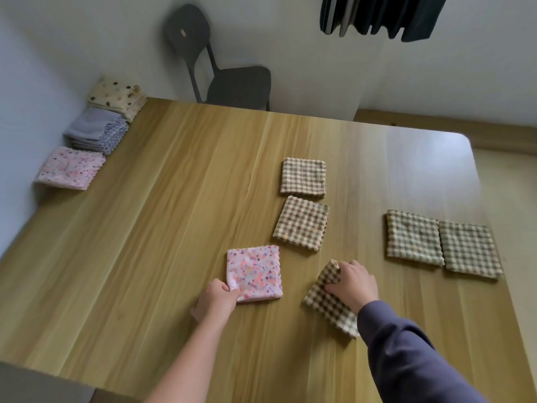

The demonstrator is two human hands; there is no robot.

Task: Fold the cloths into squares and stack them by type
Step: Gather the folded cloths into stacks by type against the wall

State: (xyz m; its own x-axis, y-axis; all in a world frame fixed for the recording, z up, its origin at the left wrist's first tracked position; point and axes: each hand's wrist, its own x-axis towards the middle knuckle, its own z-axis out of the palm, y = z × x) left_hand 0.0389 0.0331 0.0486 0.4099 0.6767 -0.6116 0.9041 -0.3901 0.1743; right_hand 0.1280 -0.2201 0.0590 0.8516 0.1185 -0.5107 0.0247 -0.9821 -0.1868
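Note:
My left hand [216, 298] pinches the near left corner of a folded pink speckled cloth [257, 273] lying flat on the wooden table [145, 228]. My right hand [353, 282] grips a brown checked cloth [325, 303] near the front, its far edge lifted. Several more folded checked cloths lie apart: one [303, 176] farther back, one [301, 223] just in front of it, and two side by side, the left [412, 237] touching the right [468, 250].
At the far left edge stand three stacks: a pink speckled stack [71, 167], a grey stack [96, 130] and a cream dotted stack [119, 97]. A dark chair [220, 68] stands behind the table. Dark clothes [380, 16] hang above.

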